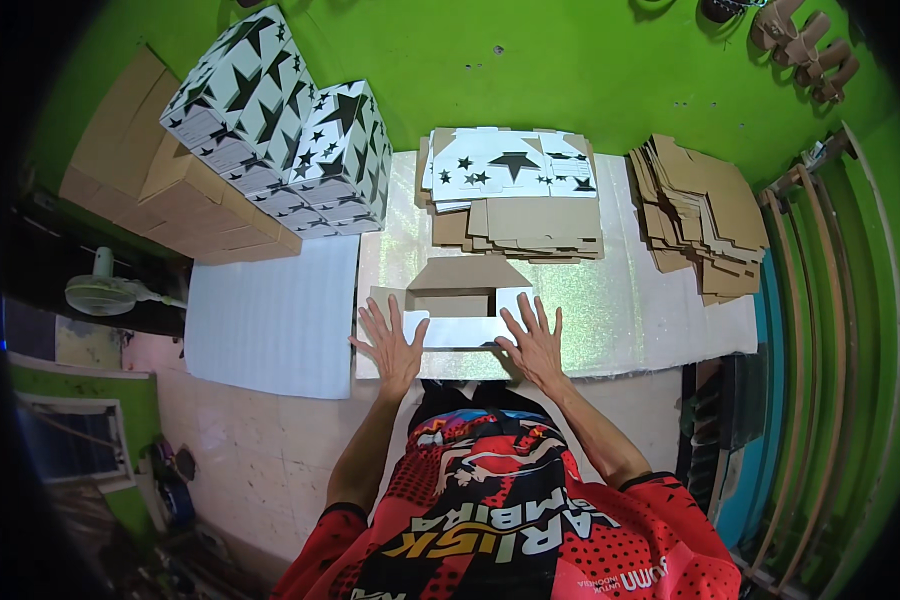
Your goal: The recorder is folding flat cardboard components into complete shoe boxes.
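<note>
A partly folded cardboard box point(465, 329), white outside and brown inside, lies on the table before me with its top open. Its wide brown flap point(470, 272) stands up at the far side. At the box's left end, my left hand point(391, 342) rests with fingers stretched and spread, its thumb at the near white wall. My right hand point(535, 340) touches the right end in the same way, fingers apart. Neither hand is closed round anything. A small dark thing shows by the right thumb, too small to name.
Behind the box lie flat white star-printed sheets point(515, 170) on brown cardboard blanks point(540, 222). More brown blanks point(695, 215) are piled at the right. Stacked star-printed boxes point(245, 100) and brown boxes point(200, 200) stand back left. A wooden rack point(810, 230) is at far right, a fan point(100, 290) at left.
</note>
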Motion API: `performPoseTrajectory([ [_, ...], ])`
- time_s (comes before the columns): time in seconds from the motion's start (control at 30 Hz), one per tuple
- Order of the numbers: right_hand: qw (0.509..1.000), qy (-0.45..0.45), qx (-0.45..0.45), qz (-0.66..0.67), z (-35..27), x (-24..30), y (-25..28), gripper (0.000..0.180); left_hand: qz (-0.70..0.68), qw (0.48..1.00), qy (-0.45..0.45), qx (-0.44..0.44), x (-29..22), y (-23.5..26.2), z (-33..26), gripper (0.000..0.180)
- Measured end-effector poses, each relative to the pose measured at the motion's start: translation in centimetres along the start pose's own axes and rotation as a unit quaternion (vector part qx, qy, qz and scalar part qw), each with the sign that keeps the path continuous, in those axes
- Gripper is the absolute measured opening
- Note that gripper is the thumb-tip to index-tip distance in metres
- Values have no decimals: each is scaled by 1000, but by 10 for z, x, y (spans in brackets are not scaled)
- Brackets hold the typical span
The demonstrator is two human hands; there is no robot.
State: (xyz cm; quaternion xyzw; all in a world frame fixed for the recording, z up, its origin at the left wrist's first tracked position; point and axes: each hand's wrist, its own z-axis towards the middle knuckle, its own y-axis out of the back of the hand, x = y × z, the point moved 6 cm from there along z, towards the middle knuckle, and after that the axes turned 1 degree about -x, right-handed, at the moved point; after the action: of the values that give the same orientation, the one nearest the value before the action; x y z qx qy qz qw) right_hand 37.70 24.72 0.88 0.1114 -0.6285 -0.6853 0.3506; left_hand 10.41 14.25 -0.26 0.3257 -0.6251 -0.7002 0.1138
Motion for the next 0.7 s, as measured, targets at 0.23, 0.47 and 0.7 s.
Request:
performPoseTrajectory([
  [0.23,1000,24,-3,-6,1,-1,-1,65,-283,946,132,-91,18,4,-6,114],
  [0.47,1000,10,14,12,0,-2,-5,64,-168,975,-146,1,-11,17,-17,107],
  [0.7,1000,7,25,13,0,-2,-3,65,-58,964,-230,122,-25,11,-11,108],
])
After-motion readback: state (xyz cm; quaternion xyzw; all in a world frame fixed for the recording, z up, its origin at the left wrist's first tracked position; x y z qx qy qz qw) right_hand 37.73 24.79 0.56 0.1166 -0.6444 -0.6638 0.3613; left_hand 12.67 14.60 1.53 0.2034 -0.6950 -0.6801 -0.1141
